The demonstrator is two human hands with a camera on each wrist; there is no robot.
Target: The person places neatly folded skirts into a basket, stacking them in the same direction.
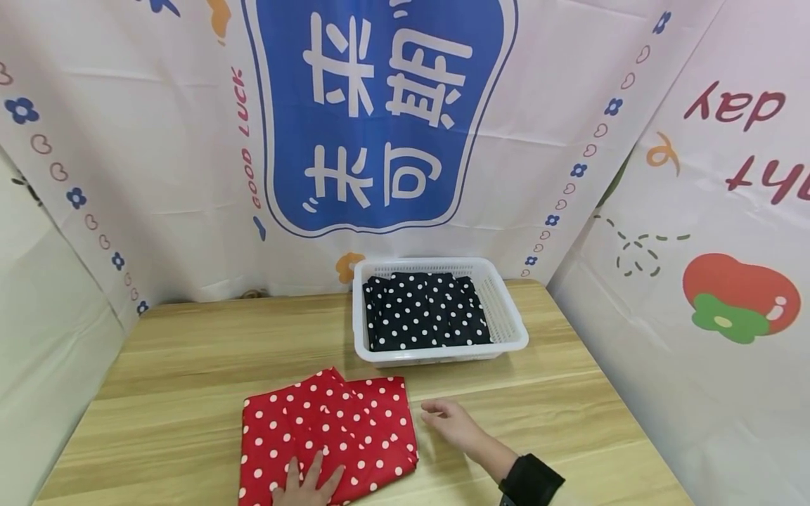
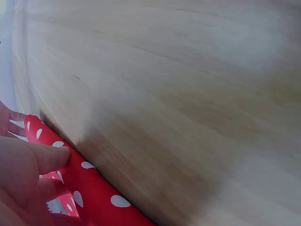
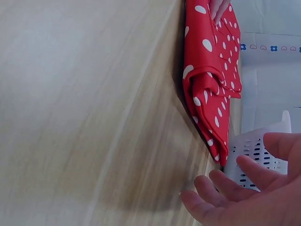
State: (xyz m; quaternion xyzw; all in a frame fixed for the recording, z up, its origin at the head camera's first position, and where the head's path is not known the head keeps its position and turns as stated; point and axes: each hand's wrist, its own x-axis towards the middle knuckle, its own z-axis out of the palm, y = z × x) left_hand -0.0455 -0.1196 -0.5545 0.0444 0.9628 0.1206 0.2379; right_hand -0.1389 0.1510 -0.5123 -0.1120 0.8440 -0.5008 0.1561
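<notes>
A red cloth with white dots (image 1: 342, 422) lies folded on the table, its layers showing at the edge in the right wrist view. My left hand (image 1: 306, 487) rests on its near part with fingers spread. In the left wrist view that hand's thumb (image 2: 54, 157) lies along the cloth's edge. Just right of the cloth, apart from it, my right hand (image 1: 455, 425) hovers with loosely bent fingers and holds nothing. Behind them stands a white plastic basket (image 1: 506, 309) with a folded black cloth with white dots (image 1: 427, 313) inside.
The wooden table (image 1: 190, 344) reaches back to a printed white curtain (image 1: 177, 176). Another printed curtain (image 1: 696, 393) hangs along the right side, and a pale cloth wall (image 1: 50, 316) borders the left. The basket sits near the table's back edge.
</notes>
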